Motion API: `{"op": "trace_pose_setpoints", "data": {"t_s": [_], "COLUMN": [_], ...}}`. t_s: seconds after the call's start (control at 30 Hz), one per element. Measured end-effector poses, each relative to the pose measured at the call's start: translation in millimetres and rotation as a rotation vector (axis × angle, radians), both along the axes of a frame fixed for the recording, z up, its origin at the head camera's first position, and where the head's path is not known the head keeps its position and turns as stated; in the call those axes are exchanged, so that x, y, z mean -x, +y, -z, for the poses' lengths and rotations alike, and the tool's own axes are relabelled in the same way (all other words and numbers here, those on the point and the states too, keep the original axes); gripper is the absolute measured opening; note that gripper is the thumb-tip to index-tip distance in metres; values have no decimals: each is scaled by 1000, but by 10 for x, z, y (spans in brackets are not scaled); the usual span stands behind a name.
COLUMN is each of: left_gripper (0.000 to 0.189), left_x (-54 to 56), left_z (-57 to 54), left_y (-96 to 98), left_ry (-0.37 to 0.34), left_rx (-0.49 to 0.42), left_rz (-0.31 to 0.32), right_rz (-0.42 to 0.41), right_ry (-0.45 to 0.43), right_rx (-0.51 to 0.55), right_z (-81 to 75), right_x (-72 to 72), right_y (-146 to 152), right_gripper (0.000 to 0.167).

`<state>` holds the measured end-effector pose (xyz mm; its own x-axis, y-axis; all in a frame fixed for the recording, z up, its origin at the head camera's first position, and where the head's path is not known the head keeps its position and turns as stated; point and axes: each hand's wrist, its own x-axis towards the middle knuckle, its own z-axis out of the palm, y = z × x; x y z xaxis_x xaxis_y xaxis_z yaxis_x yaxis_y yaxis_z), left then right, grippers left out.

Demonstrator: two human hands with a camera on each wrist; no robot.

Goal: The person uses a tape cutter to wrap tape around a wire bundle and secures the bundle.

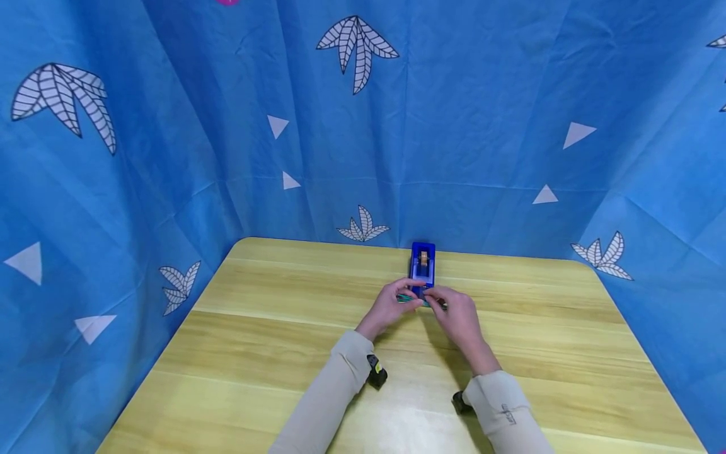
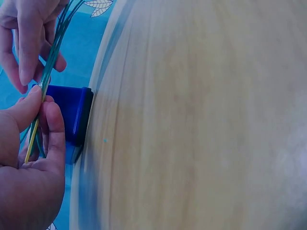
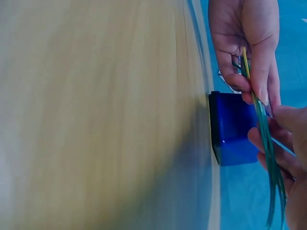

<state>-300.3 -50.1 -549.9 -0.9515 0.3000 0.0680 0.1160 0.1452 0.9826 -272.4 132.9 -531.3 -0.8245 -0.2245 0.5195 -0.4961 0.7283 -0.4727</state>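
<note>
In the head view my left hand (image 1: 392,302) and right hand (image 1: 458,313) meet in front of a blue tape dispenser (image 1: 422,270). My left thumb and fingers pinch a bundle of thin green wire-like strands (image 2: 53,52) with a yellow strand (image 2: 33,136) among them; the lower ends run into the left palm. The longer green ends lie across the right hand's fingers (image 3: 283,158). Between the fingertips a small shiny clear strip, apparently tape (image 2: 41,84), lies against the bundle, and the right thumb and forefinger seem to pinch it. Their contact is partly hidden.
The dispenser carries a tape roll (image 1: 423,258) and stands near the back edge of a wooden table (image 1: 272,353). A blue patterned curtain (image 1: 471,113) hangs behind and along both sides. Dark wrist cameras (image 1: 377,372) sit at both cuffs.
</note>
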Motion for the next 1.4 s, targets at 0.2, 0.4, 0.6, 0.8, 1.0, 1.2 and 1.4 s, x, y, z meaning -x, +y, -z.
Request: {"op": "trace_pose_setpoints", "data": {"t_s": [0.2, 0.4, 0.6, 0.8, 1.0, 1.2, 1.4], "left_gripper": [39, 40, 38, 37, 37, 37, 37], "left_x": [-3, -9, 9, -2, 10, 26, 6], "left_z": [9, -7, 6, 4, -15, -32, -28], "left_y": [-6, -4, 14, 24, 19, 0, -19], "left_ry": [-1, 13, 13, 17, 15, 17, 3], "left_rx": [-9, 6, 8, 2, 10, 17, 30], "left_rz": [4, -6, -18, -34, -48, -35, -18], "right_rz": [24, 51, 58, 51, 55, 75, 80], "right_ry": [21, 38, 56, 108, 77, -35, -78], "right_rx": [8, 17, 28, 28, 28, -28, -49], "right_z": [46, 76, 85, 108, 83, -5, -16], "right_x": [28, 51, 58, 74, 80, 83, 74], "right_y": [-30, -43, -46, -51, -72, -84, -84], "right_gripper": [16, 17, 16, 16, 16, 16, 15]}}
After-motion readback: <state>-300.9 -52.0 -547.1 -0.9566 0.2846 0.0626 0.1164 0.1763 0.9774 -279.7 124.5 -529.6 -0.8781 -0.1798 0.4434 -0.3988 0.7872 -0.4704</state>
